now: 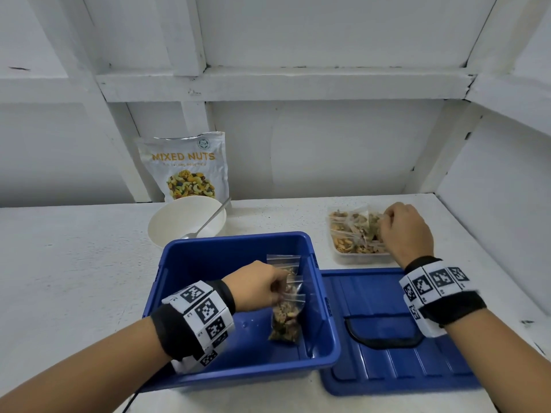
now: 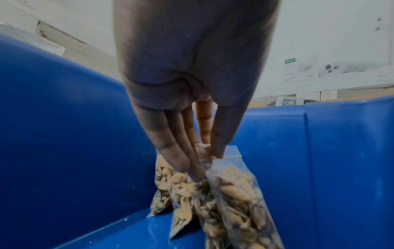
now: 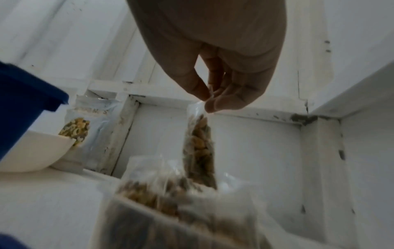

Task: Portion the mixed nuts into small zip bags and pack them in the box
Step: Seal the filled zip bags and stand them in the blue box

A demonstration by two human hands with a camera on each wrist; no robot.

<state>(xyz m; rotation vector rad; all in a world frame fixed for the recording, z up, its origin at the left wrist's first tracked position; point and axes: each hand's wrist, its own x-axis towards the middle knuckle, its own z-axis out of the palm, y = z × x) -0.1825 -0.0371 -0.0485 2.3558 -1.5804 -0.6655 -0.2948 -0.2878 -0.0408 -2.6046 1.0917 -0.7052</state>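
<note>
My left hand (image 1: 277,289) reaches into the blue box (image 1: 238,238) and pinches the tops of small zip bags of nuts (image 1: 286,320), which stand on the box floor by the right wall. In the left wrist view the left hand (image 2: 208,161) has thumb and fingers closed on the bag tops, and three filled bags (image 2: 234,193) hang together against the blue box wall (image 2: 64,134). My right hand (image 1: 384,222) is over a clear tray (image 1: 357,257) of several filled bags. In the right wrist view the right hand (image 3: 208,101) pinches the top edge of one zip bag (image 3: 199,148), held upright above the others (image 3: 160,198).
The blue lid (image 1: 387,362) lies flat to the right of the box. A white bowl (image 1: 179,225) with a spoon (image 1: 205,223) sits behind the box, and the mixed nuts pouch (image 1: 185,165) stands against the back wall. White walls close in the table at the back and right.
</note>
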